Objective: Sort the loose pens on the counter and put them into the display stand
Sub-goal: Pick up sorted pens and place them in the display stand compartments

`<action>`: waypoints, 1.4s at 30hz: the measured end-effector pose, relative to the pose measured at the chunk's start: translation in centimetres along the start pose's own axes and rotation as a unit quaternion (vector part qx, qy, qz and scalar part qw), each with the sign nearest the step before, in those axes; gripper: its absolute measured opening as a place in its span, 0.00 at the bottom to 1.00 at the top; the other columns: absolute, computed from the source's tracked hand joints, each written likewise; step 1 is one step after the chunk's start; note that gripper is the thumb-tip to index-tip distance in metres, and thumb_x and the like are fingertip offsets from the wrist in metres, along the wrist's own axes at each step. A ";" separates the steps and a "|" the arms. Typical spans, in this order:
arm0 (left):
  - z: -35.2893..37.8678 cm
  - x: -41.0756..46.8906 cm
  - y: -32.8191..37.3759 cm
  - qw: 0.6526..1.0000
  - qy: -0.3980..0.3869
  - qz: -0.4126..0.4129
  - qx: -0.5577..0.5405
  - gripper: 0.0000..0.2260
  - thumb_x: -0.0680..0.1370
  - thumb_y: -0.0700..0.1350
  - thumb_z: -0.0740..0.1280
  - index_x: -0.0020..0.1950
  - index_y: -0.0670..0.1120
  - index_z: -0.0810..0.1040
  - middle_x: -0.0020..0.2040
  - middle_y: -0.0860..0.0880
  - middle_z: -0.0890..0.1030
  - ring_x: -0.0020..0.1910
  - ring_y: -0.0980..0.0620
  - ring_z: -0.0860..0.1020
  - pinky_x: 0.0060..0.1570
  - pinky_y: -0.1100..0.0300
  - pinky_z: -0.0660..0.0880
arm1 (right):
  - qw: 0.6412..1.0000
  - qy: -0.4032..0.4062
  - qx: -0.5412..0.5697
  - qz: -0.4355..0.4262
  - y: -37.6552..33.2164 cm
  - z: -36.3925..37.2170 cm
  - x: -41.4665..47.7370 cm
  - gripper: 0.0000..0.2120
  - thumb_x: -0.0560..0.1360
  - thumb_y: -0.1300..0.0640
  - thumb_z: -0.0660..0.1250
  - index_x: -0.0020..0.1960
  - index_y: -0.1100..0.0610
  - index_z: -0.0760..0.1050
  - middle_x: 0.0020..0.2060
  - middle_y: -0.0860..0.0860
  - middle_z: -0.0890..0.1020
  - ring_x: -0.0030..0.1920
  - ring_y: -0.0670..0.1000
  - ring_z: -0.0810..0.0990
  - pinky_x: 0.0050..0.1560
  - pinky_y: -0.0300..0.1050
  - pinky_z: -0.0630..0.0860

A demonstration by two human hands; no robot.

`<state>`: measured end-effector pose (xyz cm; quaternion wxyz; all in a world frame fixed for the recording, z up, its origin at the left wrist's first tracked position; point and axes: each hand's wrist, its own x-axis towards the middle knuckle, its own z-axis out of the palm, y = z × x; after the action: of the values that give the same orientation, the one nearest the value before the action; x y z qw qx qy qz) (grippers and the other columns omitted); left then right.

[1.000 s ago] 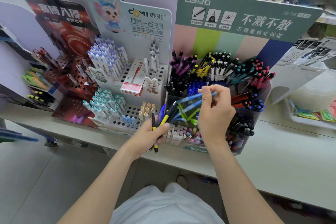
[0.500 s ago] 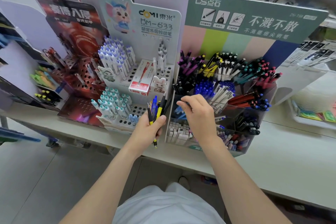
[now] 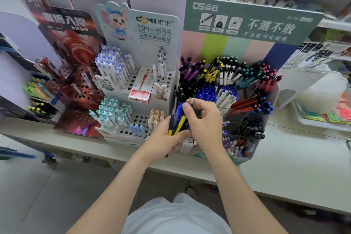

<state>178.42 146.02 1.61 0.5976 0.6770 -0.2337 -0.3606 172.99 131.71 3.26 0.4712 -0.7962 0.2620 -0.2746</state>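
My left hand (image 3: pixel 167 137) grips a small bunch of pens (image 3: pixel 177 119), blue, yellow and black, held upright in front of the display stand (image 3: pixel 266 112). My right hand (image 3: pixel 205 118) is right beside it and pinches a dark pen (image 3: pixel 195 107) at the top of the bunch, its silver tip showing above my fingers. The clear stand has a green header and compartments packed with purple, yellow, white, teal, red, blue and black pens. Its front left compartment is hidden behind my hands.
A white Domi pen stand (image 3: pixel 144 89) with a red pen box (image 3: pixel 141 89) stands to the left, and a red stand (image 3: pixel 76 85) beyond it. A clear tray (image 3: pixel 322 119) with coloured items sits at the right. The white counter (image 3: pixel 284 173) runs across the front.
My right hand has left the stand's front compartment and moved left to the bunch in my left hand, where it now pinches a dark pen. The light blue pens it held earlier are gone.
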 end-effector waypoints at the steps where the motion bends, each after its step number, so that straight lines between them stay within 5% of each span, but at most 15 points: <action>1: 0.3 0.0 0.2 1.000 -0.003 0.001 -0.001 0.07 0.82 0.44 0.73 0.51 0.56 0.78 0.36 0.51 0.75 0.34 0.50 0.71 0.32 0.57 0.69 | 0.999 0.019 0.027 -0.001 -0.3 -0.2 -0.1 0.05 0.82 0.47 0.70 0.49 0.45 0.83 0.41 0.42 0.81 0.43 0.46 0.78 0.46 0.48 0.76; 6: 0.7 0.3 0.3 0.999 0.029 -0.018 0.010 0.09 0.78 0.48 0.78 0.53 0.54 0.80 0.37 0.54 0.78 0.34 0.52 0.74 0.35 0.57 0.72 | 0.983 0.129 0.128 -0.025 -2.5 -2.4 -0.4 0.09 0.88 0.49 0.61 0.56 0.52 0.78 0.34 0.50 0.85 0.31 0.51 0.81 0.36 0.48 0.78; 9: 1.3 0.7 1.0 0.999 0.035 0.001 0.039 0.16 0.74 0.47 0.82 0.57 0.52 0.80 0.39 0.58 0.81 0.37 0.58 0.78 0.40 0.61 0.76 | 0.997 0.041 0.054 -0.044 -2.3 -3.2 -0.2 0.08 0.86 0.48 0.66 0.58 0.49 0.82 0.30 0.48 0.83 0.30 0.47 0.81 0.38 0.44 0.78; 13: 2.0 1.5 1.8 0.995 0.022 0.018 0.097 0.26 0.67 0.41 0.84 0.60 0.53 0.78 0.46 0.60 0.85 0.45 0.59 0.83 0.44 0.60 0.81 | 0.996 -0.063 -0.055 -0.019 -0.6 -2.7 -0.2 0.07 0.79 0.42 0.72 0.52 0.44 0.82 0.30 0.44 0.82 0.37 0.49 0.82 0.50 0.51 0.80; 18: 3.8 2.4 1.7 0.962 0.127 0.030 0.239 0.21 0.69 0.38 0.79 0.54 0.55 0.73 0.42 0.55 0.82 0.41 0.59 0.80 0.34 0.65 0.74 | 0.993 -0.041 -0.096 0.061 -0.2 -3.0 -0.2 0.17 0.71 0.35 0.78 0.41 0.47 0.80 0.29 0.44 0.83 0.36 0.43 0.83 0.46 0.44 0.80; 22: 4.5 2.9 2.4 0.962 0.148 0.068 0.221 0.21 0.70 0.40 0.77 0.56 0.54 0.73 0.44 0.56 0.83 0.42 0.59 0.81 0.39 0.56 0.80 | 0.991 -0.050 -0.059 0.105 -0.7 -4.4 0.6 0.12 0.73 0.41 0.79 0.38 0.46 0.81 0.28 0.43 0.84 0.32 0.39 0.82 0.35 0.36 0.77; 27: 4.2 3.7 3.4 0.970 0.097 0.069 0.213 0.21 0.72 0.42 0.75 0.60 0.56 0.73 0.46 0.56 0.83 0.44 0.59 0.82 0.41 0.55 0.79 | 0.986 -0.099 0.013 0.133 -1.1 -5.5 1.6 0.09 0.79 0.51 0.74 0.41 0.51 0.85 0.31 0.47 0.86 0.27 0.41 0.78 0.38 0.41 0.74; 32: 3.5 4.4 5.1 0.998 0.007 0.021 0.065 0.19 0.77 0.42 0.76 0.64 0.57 0.77 0.46 0.51 0.86 0.44 0.48 0.85 0.45 0.53 0.82 | 0.985 -0.021 0.089 0.148 -1.6 -6.1 2.3 0.14 0.79 0.52 0.72 0.37 0.57 0.82 0.26 0.48 0.78 0.28 0.47 0.72 0.34 0.49 0.73; 36: 3.1 4.7 5.8 0.995 -0.038 -0.008 -0.096 0.11 0.80 0.36 0.67 0.60 0.47 0.78 0.39 0.49 0.75 0.35 0.51 0.71 0.33 0.57 0.69 | 0.972 0.062 0.182 0.139 -2.5 -6.9 3.2 0.12 0.81 0.53 0.72 0.42 0.59 0.83 0.29 0.50 0.77 0.31 0.50 0.70 0.35 0.49 0.70; 39: 3.5 5.6 6.1 0.976 -0.028 -0.048 -0.211 0.07 0.80 0.43 0.63 0.57 0.44 0.72 0.41 0.50 0.75 0.33 0.52 0.68 0.32 0.57 0.63 | 0.967 0.085 0.216 0.108 -3.5 -7.5 4.2 0.11 0.84 0.56 0.68 0.47 0.58 0.86 0.34 0.47 0.85 0.29 0.43 0.72 0.36 0.42 0.72; 42: 3.8 6.6 6.5 0.976 0.029 -0.055 -0.208 0.09 0.79 0.47 0.65 0.54 0.45 0.69 0.40 0.49 0.76 0.30 0.53 0.67 0.29 0.58 0.63 | 0.968 0.115 0.215 0.067 -3.7 -7.8 6.2 0.12 0.86 0.58 0.64 0.50 0.60 0.84 0.36 0.48 0.85 0.33 0.41 0.77 0.39 0.35 0.74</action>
<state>180.41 137.54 6.45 0.7111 0.5600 -0.0981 -0.4137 172.68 124.37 10.94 0.6150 -0.6200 0.3023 -0.3821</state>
